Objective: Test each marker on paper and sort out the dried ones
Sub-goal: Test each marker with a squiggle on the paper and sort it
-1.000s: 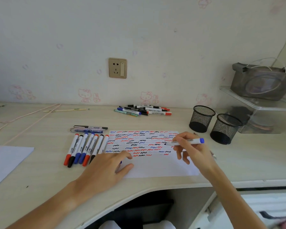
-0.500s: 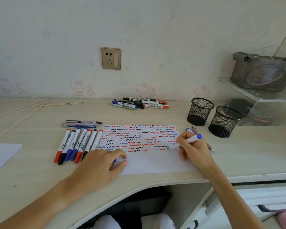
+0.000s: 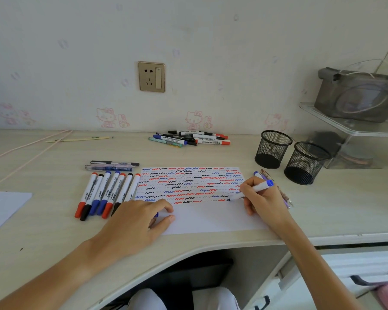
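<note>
Head view, landmark = paper (image 3: 211, 220) on the worktop (image 3: 43, 242).

Right hand (image 3: 261, 198) holds a blue marker (image 3: 251, 191) in a writing pinch, low on the barrel near the nib. The nib touches the paper's right part, at the end of the lowest squiggle rows; the cap is posted on the back end. Left hand (image 3: 132, 222) lies over the paper's lower-left corner, fingers loosely curled, pinning the sheet. Something blue peeks from under its fingers; I can't tell what it is or whether it is gripped.

Other markers:
- capped row (image 3: 105, 195) just left of the paper, touching side by side
- two pens (image 3: 112, 166) just beyond that row
- loose pile (image 3: 190, 138) well beyond the paper's far edge, near the wall
- a few pens (image 3: 278, 191) just right of the paper, partly behind the right hand
- two mesh cups (image 3: 289, 155) further right, look empty

Handling, my judgement:
- Marker: light, rigid plastic, smooth and round, so it rolls if set down loose. Best hold is low on the barrel for stroke control. The cap is a push fit and needs a pull along the axis.
- Paper: thin and limp, slides on the smooth worktop, so keep it pinned while stroking.
- Light pressure is enough; a hard press mashes a felt tip.
</note>
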